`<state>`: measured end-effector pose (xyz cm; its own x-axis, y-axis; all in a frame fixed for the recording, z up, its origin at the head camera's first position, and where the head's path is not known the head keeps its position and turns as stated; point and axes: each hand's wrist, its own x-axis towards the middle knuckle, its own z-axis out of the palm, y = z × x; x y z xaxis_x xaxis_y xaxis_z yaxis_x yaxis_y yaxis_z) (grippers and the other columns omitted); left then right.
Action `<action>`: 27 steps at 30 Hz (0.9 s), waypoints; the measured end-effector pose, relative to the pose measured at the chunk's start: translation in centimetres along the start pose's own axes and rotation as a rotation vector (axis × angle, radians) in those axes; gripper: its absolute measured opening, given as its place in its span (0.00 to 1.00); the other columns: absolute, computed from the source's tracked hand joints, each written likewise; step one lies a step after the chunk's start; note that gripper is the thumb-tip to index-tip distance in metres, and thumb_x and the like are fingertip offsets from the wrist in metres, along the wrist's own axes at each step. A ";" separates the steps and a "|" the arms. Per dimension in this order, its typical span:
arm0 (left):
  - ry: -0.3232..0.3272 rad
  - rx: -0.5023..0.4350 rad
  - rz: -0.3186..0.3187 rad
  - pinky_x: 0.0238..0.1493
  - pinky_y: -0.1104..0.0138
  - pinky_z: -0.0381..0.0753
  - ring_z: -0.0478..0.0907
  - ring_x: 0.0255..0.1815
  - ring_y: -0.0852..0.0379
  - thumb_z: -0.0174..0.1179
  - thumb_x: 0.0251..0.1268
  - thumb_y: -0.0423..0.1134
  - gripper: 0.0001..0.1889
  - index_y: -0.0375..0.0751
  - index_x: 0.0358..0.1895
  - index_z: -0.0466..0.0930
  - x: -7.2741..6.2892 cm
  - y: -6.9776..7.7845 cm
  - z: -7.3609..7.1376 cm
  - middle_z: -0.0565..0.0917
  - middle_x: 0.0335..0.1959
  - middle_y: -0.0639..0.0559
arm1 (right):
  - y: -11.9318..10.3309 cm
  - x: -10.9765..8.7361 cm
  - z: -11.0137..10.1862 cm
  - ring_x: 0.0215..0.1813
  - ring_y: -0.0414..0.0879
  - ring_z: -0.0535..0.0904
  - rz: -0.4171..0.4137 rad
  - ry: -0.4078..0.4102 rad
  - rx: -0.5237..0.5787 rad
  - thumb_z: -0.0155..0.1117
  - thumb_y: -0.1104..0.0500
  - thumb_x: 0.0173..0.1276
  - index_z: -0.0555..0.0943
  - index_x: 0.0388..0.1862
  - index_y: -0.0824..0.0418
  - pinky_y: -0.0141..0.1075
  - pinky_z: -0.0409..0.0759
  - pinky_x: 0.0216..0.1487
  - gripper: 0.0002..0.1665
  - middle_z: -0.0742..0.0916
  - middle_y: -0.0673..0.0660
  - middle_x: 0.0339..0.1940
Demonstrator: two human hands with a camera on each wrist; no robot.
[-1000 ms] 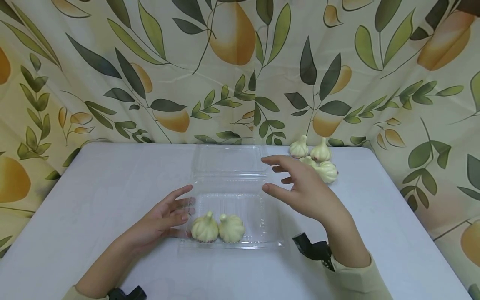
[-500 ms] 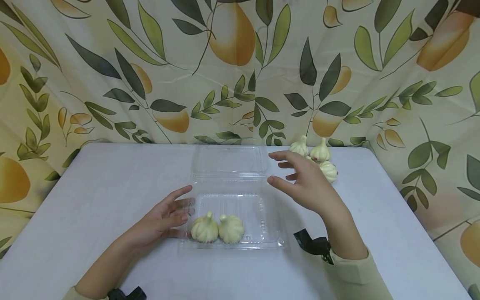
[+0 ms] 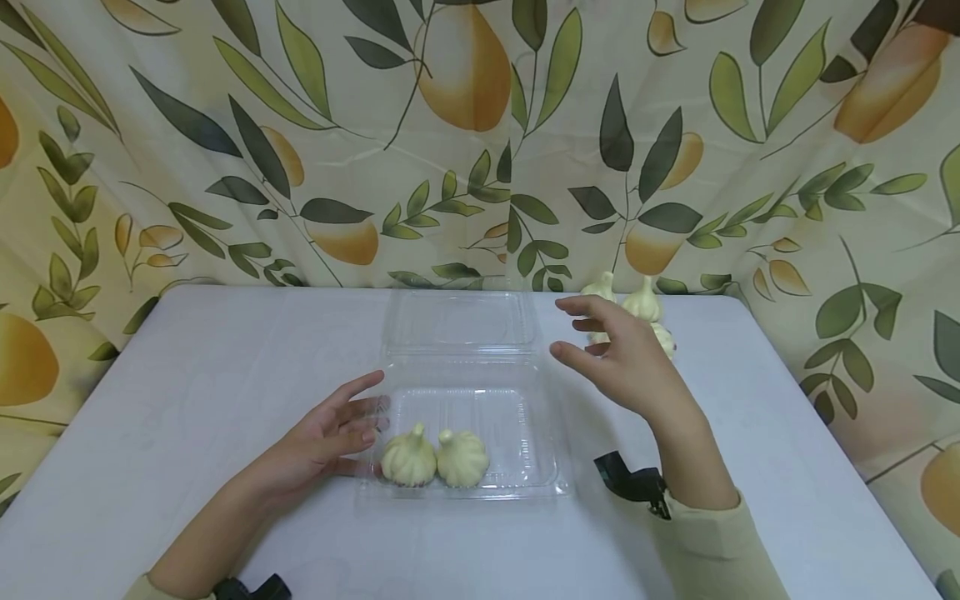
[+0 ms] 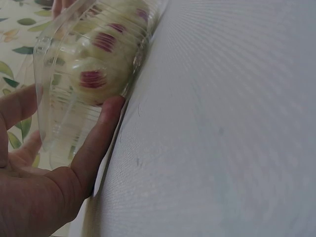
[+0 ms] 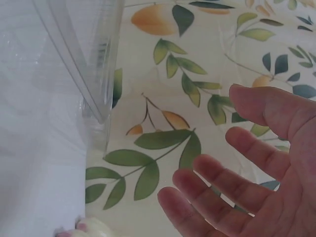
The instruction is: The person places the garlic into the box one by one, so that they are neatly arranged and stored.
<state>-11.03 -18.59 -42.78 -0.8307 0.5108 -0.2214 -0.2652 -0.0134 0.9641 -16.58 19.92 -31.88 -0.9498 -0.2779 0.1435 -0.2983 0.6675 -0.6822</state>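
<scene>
A clear plastic clamshell box (image 3: 546, 450) lies with its lid (image 3: 459, 321) folded back on the table. Two garlic bulbs (image 3: 408, 457) sit side by side in its front left; purple-red marks show on them through the wall in the left wrist view. My left hand (image 3: 330, 437) rests against the box's left side, fingers spread, one finger (image 4: 98, 138) low along its bottom edge. Above the table, right of the box, my right hand (image 3: 630, 358) hangs with nothing in it, fingers loosely bent. It partly hides several more garlic bulbs (image 3: 643, 300) behind it.
A white cloth covers the table (image 3: 225, 367). Behind it hangs a curtain (image 3: 465, 192) printed with leaves and fruit. Black wrist camera mounts (image 3: 632, 483) stick out at both cuffs.
My right hand has drifted right, away from the box, and now overlaps more of the garlic bulbs at the back. The left hand, box and two bulbs inside stay practically in place.
</scene>
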 end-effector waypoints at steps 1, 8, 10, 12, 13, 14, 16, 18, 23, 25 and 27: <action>0.001 0.000 0.001 0.57 0.47 0.78 0.53 0.76 0.37 0.55 0.75 0.34 0.39 0.58 0.81 0.45 0.0 0.0 0.0 0.53 0.78 0.40 | 0.1 0.0 -0.1 0.64 0.58 0.77 0.010 0.002 0.002 0.70 0.53 0.67 0.74 0.68 0.56 0.53 0.80 0.56 0.32 0.79 0.57 0.66; -0.004 0.002 0.009 0.57 0.48 0.77 0.54 0.75 0.37 0.54 0.75 0.34 0.38 0.58 0.81 0.45 0.0 -0.1 -0.1 0.53 0.78 0.41 | 0.7 0.4 -0.3 0.65 0.58 0.76 0.061 0.012 0.012 0.70 0.51 0.67 0.73 0.68 0.56 0.55 0.79 0.58 0.32 0.79 0.58 0.67; -0.005 0.001 0.011 0.57 0.48 0.77 0.54 0.75 0.37 0.54 0.75 0.34 0.38 0.58 0.81 0.45 0.0 -0.1 -0.1 0.53 0.78 0.41 | 1.0 0.4 -0.3 0.65 0.59 0.76 0.075 0.016 0.010 0.70 0.51 0.67 0.73 0.68 0.55 0.55 0.79 0.58 0.32 0.79 0.58 0.67; -0.006 0.005 0.011 0.57 0.48 0.77 0.54 0.75 0.37 0.54 0.75 0.34 0.38 0.58 0.81 0.45 0.0 -0.2 -0.1 0.53 0.78 0.41 | 1.2 0.5 -0.4 0.66 0.59 0.76 0.086 0.022 0.004 0.70 0.51 0.67 0.73 0.68 0.55 0.55 0.79 0.58 0.32 0.79 0.58 0.66; -0.007 0.006 0.011 0.57 0.48 0.77 0.54 0.75 0.36 0.54 0.75 0.34 0.38 0.58 0.81 0.45 0.0 -0.2 -0.1 0.53 0.78 0.40 | 1.3 0.5 -0.4 0.66 0.59 0.76 0.091 0.027 0.005 0.70 0.51 0.67 0.73 0.68 0.55 0.55 0.79 0.58 0.32 0.79 0.58 0.66; -0.007 0.007 0.010 0.57 0.48 0.77 0.54 0.75 0.36 0.54 0.75 0.34 0.38 0.58 0.81 0.45 0.0 -0.2 -0.1 0.53 0.78 0.40 | 1.4 0.5 -0.5 0.66 0.59 0.76 0.096 0.032 0.002 0.70 0.51 0.67 0.74 0.67 0.54 0.55 0.79 0.58 0.31 0.79 0.58 0.66; -0.008 0.007 0.009 0.57 0.48 0.77 0.53 0.76 0.36 0.54 0.75 0.34 0.38 0.58 0.81 0.45 0.0 -0.2 -0.1 0.53 0.78 0.40 | 1.7 0.5 -0.6 0.66 0.59 0.76 0.105 0.040 0.000 0.70 0.51 0.67 0.74 0.67 0.54 0.55 0.79 0.57 0.31 0.79 0.58 0.66; -0.009 0.004 0.010 0.58 0.48 0.77 0.53 0.76 0.36 0.54 0.75 0.34 0.38 0.58 0.81 0.45 0.0 -0.2 -0.1 0.52 0.78 0.40 | 1.9 0.5 -0.8 0.66 0.59 0.76 0.117 0.048 0.003 0.70 0.51 0.67 0.74 0.67 0.54 0.55 0.79 0.57 0.31 0.79 0.58 0.66; -0.010 -0.004 0.009 0.58 0.48 0.77 0.52 0.76 0.35 0.54 0.75 0.34 0.39 0.58 0.81 0.45 0.0 -0.2 -0.1 0.52 0.78 0.40 | 2.5 0.6 -1.0 0.66 0.60 0.76 0.141 0.068 0.003 0.70 0.51 0.67 0.74 0.67 0.55 0.56 0.79 0.57 0.31 0.79 0.58 0.67; -0.010 -0.005 0.009 0.58 0.47 0.77 0.52 0.76 0.36 0.54 0.75 0.34 0.39 0.58 0.81 0.45 0.0 -0.2 -0.1 0.52 0.78 0.40 | 2.8 0.7 -1.1 0.66 0.61 0.76 0.143 0.081 -0.009 0.70 0.51 0.67 0.74 0.67 0.55 0.57 0.79 0.56 0.31 0.79 0.59 0.67; -0.009 -0.006 0.009 0.57 0.47 0.77 0.53 0.76 0.36 0.54 0.74 0.34 0.39 0.58 0.81 0.45 0.0 -0.1 -0.1 0.52 0.78 0.40 | 3.0 0.7 -1.1 0.66 0.61 0.76 0.146 0.094 -0.020 0.69 0.51 0.67 0.74 0.66 0.56 0.58 0.78 0.56 0.30 0.79 0.60 0.67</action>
<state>-11.07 -18.65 -42.94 -0.8285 0.5185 -0.2115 -0.2610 -0.0234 0.9650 -18.26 22.51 -33.05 -0.9875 -0.1120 0.1113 -0.1579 0.7095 -0.6868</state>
